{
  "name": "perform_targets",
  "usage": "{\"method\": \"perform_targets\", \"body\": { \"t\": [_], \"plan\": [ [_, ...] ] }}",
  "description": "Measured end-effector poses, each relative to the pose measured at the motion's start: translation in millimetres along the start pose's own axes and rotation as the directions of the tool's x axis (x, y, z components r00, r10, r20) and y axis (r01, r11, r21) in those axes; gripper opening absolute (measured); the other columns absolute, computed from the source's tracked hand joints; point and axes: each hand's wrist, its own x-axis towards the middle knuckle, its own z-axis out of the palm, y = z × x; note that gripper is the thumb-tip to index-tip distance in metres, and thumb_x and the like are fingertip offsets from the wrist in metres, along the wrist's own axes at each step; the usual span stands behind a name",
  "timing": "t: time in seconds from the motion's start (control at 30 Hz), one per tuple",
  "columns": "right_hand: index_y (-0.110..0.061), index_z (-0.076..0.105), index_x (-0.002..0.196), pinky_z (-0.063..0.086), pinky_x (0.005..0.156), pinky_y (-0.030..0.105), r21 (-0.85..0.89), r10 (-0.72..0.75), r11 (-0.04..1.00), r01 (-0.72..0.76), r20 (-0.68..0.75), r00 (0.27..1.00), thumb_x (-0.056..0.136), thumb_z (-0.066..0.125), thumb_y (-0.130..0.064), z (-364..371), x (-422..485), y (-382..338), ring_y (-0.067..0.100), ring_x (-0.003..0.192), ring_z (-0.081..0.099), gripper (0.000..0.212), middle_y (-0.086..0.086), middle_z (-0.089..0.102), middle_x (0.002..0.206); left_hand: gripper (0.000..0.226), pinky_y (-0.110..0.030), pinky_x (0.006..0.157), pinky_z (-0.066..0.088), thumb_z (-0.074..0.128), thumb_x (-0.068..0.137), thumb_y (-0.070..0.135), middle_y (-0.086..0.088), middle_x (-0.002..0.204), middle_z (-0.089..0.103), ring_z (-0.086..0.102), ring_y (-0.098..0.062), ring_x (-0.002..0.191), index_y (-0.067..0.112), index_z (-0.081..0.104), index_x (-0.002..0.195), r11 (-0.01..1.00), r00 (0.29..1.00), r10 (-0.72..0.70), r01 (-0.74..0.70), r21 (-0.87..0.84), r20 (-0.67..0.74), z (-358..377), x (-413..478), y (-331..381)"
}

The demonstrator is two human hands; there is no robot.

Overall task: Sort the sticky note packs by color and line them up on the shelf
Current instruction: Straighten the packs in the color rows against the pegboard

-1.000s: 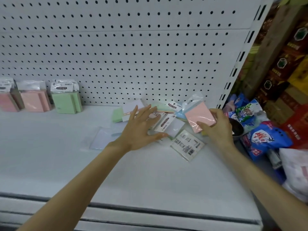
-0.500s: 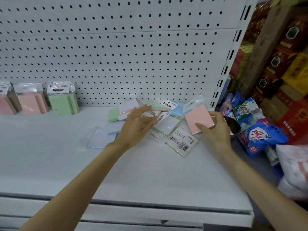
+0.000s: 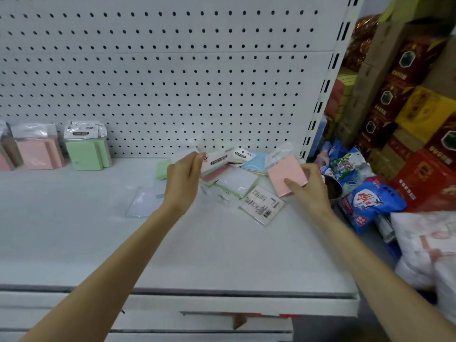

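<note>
Grips a pink pack (image 3: 287,177) in the right hand (image 3: 311,193), thumb across its face and fingers behind, tilted just above the shelf (image 3: 222,248), right of centre. Pinches the card header of a second pack (image 3: 217,166) with the left hand (image 3: 183,180) at centre frame, raising that edge off the loose pile.

Lay flat and open on that pile a second ago; now curls and lifts, so probably picks the next pack to sort. Keeps the pink pack about where it was.

Leaves loose nearby a blue pack (image 3: 254,161), a barcode-up pack (image 3: 262,205) and a green pack (image 3: 164,169). Shows sorted pink packs (image 3: 37,154) and green packs (image 3: 86,155) standing at far left against the pegboard (image 3: 172,82).

Reads "STICKY NOTE" on the green header, seemingly also on the lifted one. Shows a red Chinese character on a blue bag (image 3: 370,202) at right.
</note>
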Motion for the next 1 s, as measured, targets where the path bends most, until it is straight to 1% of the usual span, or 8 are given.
{"method": "perform_targets", "body": {
  "t": [0.17,0.27,0.37,0.53,0.6,0.7,0.87,1.0],
  "plan": [
    [-0.008,0.043,0.119,0.044,0.098,0.045,0.17,0.132,0.978,-0.125,-0.03,0.991,0.085,0.064,-0.006,10.9,-16.0,-0.8,0.016,0.101,0.05,0.04,0.002,0.052,0.109,0.047,-0.048,0.065,0.051,0.04,0.092,0.039,-0.024,0.069,0.051,0.044,-0.018,0.063,-0.003,0.049,0.073,0.961,0.992,-0.105,0.083,-0.264,-0.071,-26.4,1.9,-1.6],
    [-0.012,0.045,0.112,0.047,0.095,0.049,0.251,0.177,0.954,-0.162,-0.038,0.984,0.086,0.063,-0.007,16.6,-35.2,0.6,0.022,0.105,0.056,0.032,0.006,0.056,0.111,0.051,-0.046,0.067,0.054,0.043,0.097,0.035,-0.024,0.074,0.057,0.051,-0.023,0.069,-0.012,0.048,0.079,0.911,0.988,-0.153,0.13,-0.39,-0.028,-40.2,-2.3,-4.7],
    [-0.012,0.045,0.11,0.051,0.08,0.038,0.37,0.224,0.903,-0.218,0.028,0.974,0.088,0.061,-0.008,20.4,-56.7,0.4,0.025,0.102,0.059,0.028,0.013,0.059,0.116,0.048,-0.041,0.07,0.057,0.042,0.1,0.029,-0.026,0.086,0.064,0.06,-0.024,0.077,-0.016,0.05,0.085,0.881,0.983,-0.185,0.167,-0.443,0.003,-46.6,-10.5,-5.0],
    [-0.007,0.05,0.112,0.053,0.06,0.024,0.572,0.306,0.722,-0.389,0.241,0.921,0.091,0.056,-0.002,18.2,-80.9,-17.0,0.017,0.08,0.063,0.022,0.013,0.064,0.107,0.045,-0.031,0.066,0.055,0.041,0.101,0.027,-0.016,0.087,0.07,0.062,-0.016,0.072,-0.012,0.058,0.09,0.874,0.977,-0.204,0.212,-0.436,0.065,-59.4,-25.5,-4.4],
    [-0.003,0.051,0.115,0.055,0.056,0.02,0.647,0.291,0.639,-0.415,0.295,0.91,0.091,0.055,0.0,16.6,-88.0,-26.9,0.017,0.082,0.065,0.024,0.013,0.065,0.106,0.04,-0.022,0.058,0.054,0.04,0.101,0.026,-0.007,0.083,0.07,0.064,-0.007,0.065,-0.007,0.061,0.091,0.851,0.969,-0.231,0.243,-0.465,0.084,-68.4,-30.5,-4.0],
    [-0.004,0.057,0.115,0.058,0.067,0.021,0.737,0.22,0.531,-0.418,0.357,0.908,0.09,0.055,-0.001,23.9,-101.1,-47.8,0.019,0.093,0.065,0.025,0.012,0.067,0.11,0.034,-0.022,0.059,0.054,0.041,0.101,0.026,-0.001,0.082,0.07,0.066,-0.005,0.064,0.003,0.064,0.088,0.81,0.955,-0.278,0.292,-0.509,0.105,-85.0,-35.4,-4.4],
    [-0.007,0.06,0.106,0.054,0.061,0.017,0.765,0.08,0.492,-0.415,0.435,0.897,0.089,0.055,0.001,75.8,-138.4,-100.8,0.011,0.074,0.069,0.02,0.003,0.072,0.089,0.032,-0.038,0.079,0.054,0.043,0.1,0.029,-0.005,0.088,0.072,0.068,-0.02,0.077,0.009,0.065,0.088,0.717,0.92,-0.361,0.377,-0.587,0.15,-128.9,-46.3,-10.9],
    [-0.002,0.058,0.118,0.052,0.088,0.024,0.795,-0.019,0.465,-0.389,0.449,0.893,0.086,0.059,0.001,128.4,-169.8,-137.9,0.017,0.098,0.066,0.032,0.007,0.069,0.107,0.034,-0.039,0.084,0.053,0.041,0.101,0.028,-0.01,0.1,0.071,0.068,-0.025,0.087,0.003,0.064,0.103,0.662,0.894,-0.423,0.415,-0.624,0.146,-181.9,-60.4,-27.4]
  ]
}}
